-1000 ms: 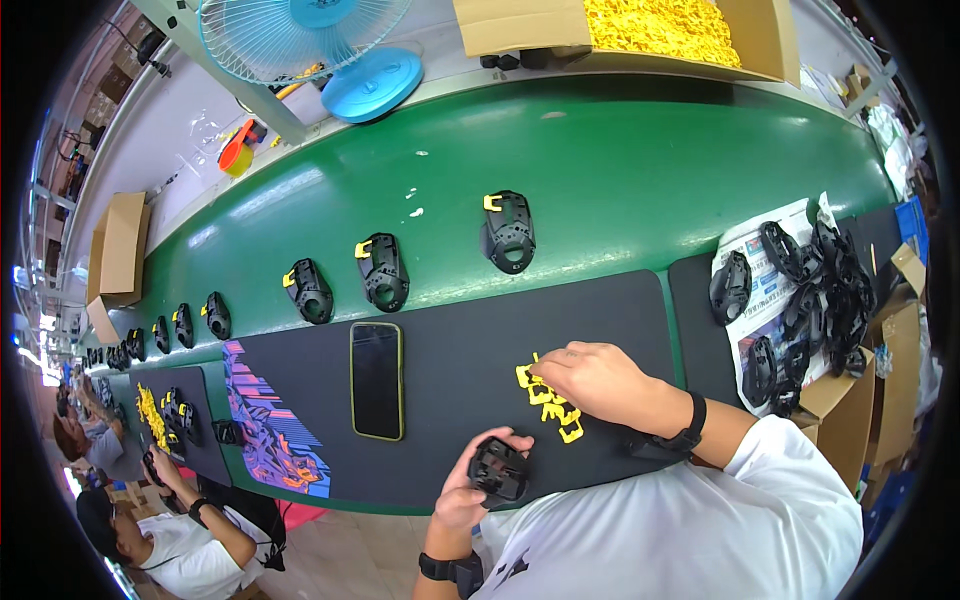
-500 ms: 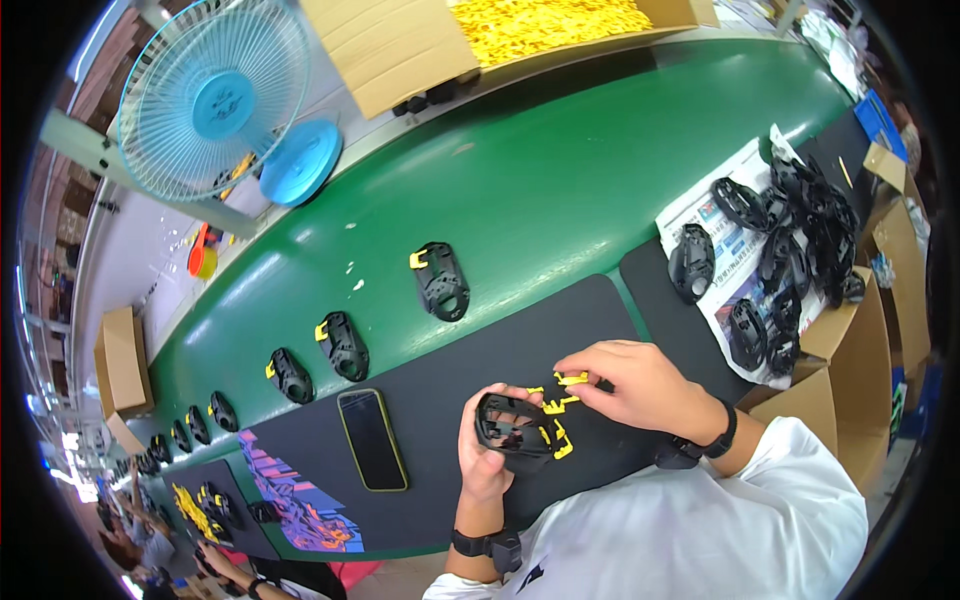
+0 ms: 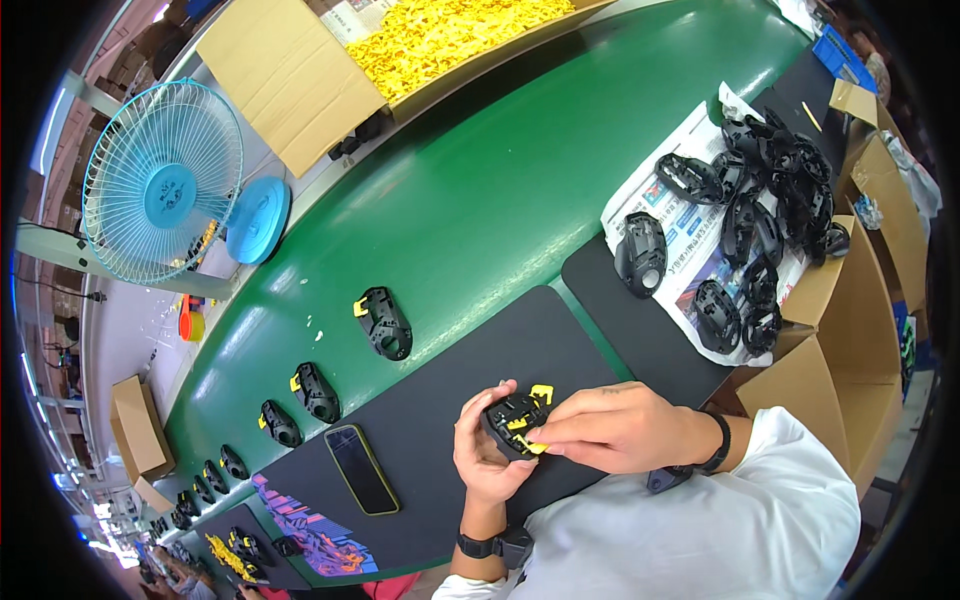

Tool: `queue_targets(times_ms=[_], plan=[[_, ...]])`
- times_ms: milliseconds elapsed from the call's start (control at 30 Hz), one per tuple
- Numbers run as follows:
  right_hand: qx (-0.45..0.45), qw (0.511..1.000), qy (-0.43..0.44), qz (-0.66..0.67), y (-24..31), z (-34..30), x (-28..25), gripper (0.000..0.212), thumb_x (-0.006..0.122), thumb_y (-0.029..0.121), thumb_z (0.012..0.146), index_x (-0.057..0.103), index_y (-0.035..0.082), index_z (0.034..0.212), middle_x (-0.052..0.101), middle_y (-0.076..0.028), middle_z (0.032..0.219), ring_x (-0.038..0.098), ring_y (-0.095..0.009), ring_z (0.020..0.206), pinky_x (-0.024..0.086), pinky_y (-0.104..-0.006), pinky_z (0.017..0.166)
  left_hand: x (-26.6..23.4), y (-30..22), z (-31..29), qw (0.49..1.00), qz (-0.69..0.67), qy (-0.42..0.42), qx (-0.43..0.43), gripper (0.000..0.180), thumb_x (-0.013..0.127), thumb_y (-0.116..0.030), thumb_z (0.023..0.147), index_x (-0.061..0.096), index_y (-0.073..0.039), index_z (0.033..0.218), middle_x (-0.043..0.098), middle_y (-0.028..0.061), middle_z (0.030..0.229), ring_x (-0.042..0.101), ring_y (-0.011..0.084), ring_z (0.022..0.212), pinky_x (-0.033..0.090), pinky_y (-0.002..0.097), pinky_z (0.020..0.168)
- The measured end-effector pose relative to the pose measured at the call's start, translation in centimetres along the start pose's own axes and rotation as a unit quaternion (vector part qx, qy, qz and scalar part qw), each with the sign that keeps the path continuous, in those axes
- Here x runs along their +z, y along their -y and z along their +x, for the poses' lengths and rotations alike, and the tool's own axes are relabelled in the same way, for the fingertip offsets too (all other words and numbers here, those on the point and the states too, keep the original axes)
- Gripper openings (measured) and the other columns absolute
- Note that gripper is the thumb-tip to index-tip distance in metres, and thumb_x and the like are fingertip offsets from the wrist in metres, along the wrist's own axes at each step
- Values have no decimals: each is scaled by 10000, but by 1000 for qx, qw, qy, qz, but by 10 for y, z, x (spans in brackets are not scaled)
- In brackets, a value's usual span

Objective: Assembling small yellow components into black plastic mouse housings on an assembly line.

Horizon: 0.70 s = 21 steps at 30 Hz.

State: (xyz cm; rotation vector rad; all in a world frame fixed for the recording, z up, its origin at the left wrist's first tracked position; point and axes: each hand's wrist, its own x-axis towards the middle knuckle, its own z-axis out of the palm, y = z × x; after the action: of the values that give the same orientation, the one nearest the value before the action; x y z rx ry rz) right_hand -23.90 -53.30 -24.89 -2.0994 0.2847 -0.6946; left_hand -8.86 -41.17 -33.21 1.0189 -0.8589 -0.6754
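Observation:
A black computer mouse shell (image 3: pixel 508 418) rests in my left hand (image 3: pixel 486 462), whose fingers wrap around its sides above the dark mat. My right hand (image 3: pixel 622 428) is closed over the shell's right edge, fingertips pinching a small yellow plastic clip (image 3: pixel 537 447) against it. More yellow shows on the shell's inner face, next to those fingertips. A further yellow piece (image 3: pixel 542 393) is at the shell's upper right; whether it touches the shell or lies on the mat behind, I cannot tell. My right fingers hide part of the shell's edge.
Shells with yellow clips, such as this one (image 3: pixel 385 323), line the green table (image 3: pixel 480 190) leftward. A phone (image 3: pixel 362 470) lies on the mat (image 3: pixel 440 400). Black shells heap on newspaper (image 3: pixel 625 195) by an open carton (image 3: pixel 850 345). A fan (image 3: pixel 165 190) and a box of yellow pieces (image 3: pixel 290 85) stand beyond.
My right hand has moved from the loose yellow pieces on the mat to the shell, bringing a yellow clip against it. The shell is tilted differently, and the whole view has shifted.

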Motion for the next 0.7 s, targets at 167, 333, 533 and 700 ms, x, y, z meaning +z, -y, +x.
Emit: queue_targets(times_ms=[167,333,533,700], plan=[[-15,999,5,35,-10,-1,-4,318,739,31,771,731,124,1075,655,4,959,670,-183,781,560,-290,675,3,2,6,1000,6,16,-1,740,850,-197,724,466,13,1320,540,213,1276,560,365,1210,421,500,1074],[-31,998,1,50,-20,1,-8,321,749,-15,771,744,112,1065,671,-14,963,664,-169,760,545,-266,648,3,4,13,998,18,39,39,745,863,-137,705,473,6,1323,546,207,1273,569,352,1197,435,501,1065],[-13,988,45,146,-24,-1,-11,336,694,-9,806,708,101,1123,635,-41,1006,639,-218,851,534,-313,731,3,-1,21,997,26,76,15,745,874,-127,692,487,-11,1318,563,200,1260,579,348,1187,460,494,1045],[-54,997,49,3,-15,-4,-12,418,652,20,835,649,133,1238,582,-67,1105,606,-228,972,542,-320,758,-4,-1,23,993,96,48,46,769,890,-140,681,484,-22,1323,563,217,1297,562,362,1223,465,490,1047]])
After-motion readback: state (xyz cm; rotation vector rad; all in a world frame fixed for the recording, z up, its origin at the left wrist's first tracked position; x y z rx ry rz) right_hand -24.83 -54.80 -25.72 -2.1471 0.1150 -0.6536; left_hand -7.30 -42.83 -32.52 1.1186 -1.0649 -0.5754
